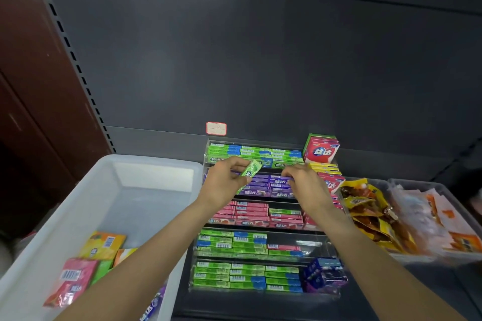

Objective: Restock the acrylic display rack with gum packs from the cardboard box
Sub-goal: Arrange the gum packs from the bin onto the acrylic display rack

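A tiered acrylic display rack (323,245) stands on the dark shelf, its rows filled with green, purple and pink gum packs. My left hand (224,185) grips a green gum pack (251,170) above the purple row (263,186). My right hand (305,185) rests its fingertips on the purple packs at the right of that row. No cardboard box shows; a white plastic bin (109,164) at the left holds a pink pack (73,279), an orange pack (103,243) and other packs.
A red-and-white gum box (321,150) stands at the rack's top right corner. Grey trays with yellow snack packets (370,214) and pale sachets (427,214) sit at the right. A dark back panel rises behind; a brown cabinet (31,73) is at the left.
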